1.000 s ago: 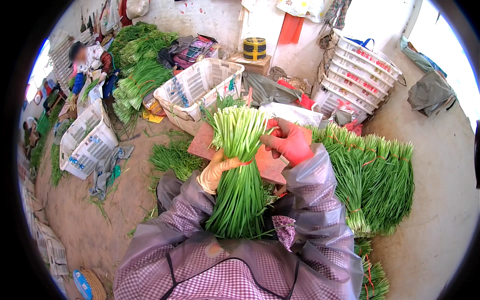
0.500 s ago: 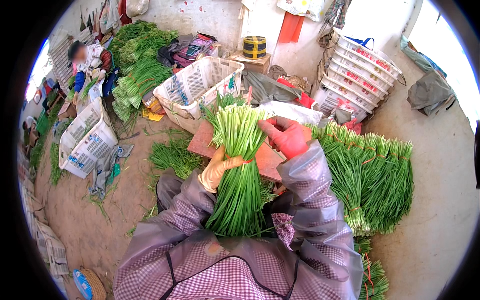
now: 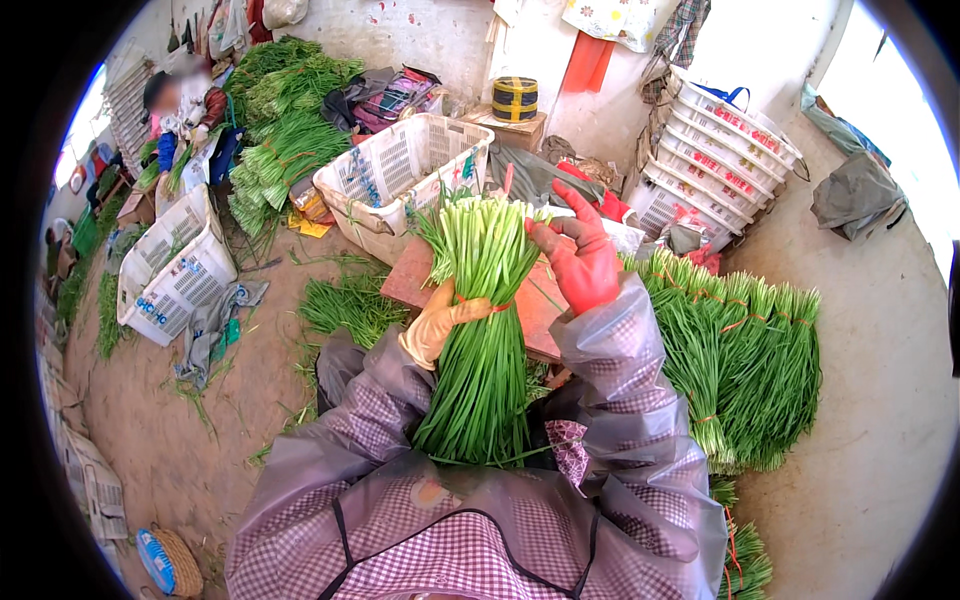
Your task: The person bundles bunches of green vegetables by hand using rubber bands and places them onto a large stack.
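Note:
My left hand (image 3: 437,326), in a tan glove, is wrapped round a thick bunch of garlic chives (image 3: 476,375) tied with a red band. The bunch stands upright in front of my chest, pale cut ends at the top and green leaves hanging toward my lap. In a red glove, my right hand (image 3: 583,265) is raised at the bunch's upper right. Its fingers are spread, one pointing up and another close to the pale stems; whether that one touches them I cannot tell. A reddish board (image 3: 540,320) lies behind the bunch.
Tied chive bunches (image 3: 745,350) stand in rows at my right. Ahead is a white plastic basket (image 3: 350,185), with stacked baskets (image 3: 715,150) at the back right. Loose chives (image 3: 350,308) lie on the floor to the left. Another person (image 3: 180,120) sits at the far left near a second basket (image 3: 205,265).
My right hand has opened, with its fingers lifted and spread apart from the pale stem ends. My left hand still grips the bunch, and the view has shifted slightly.

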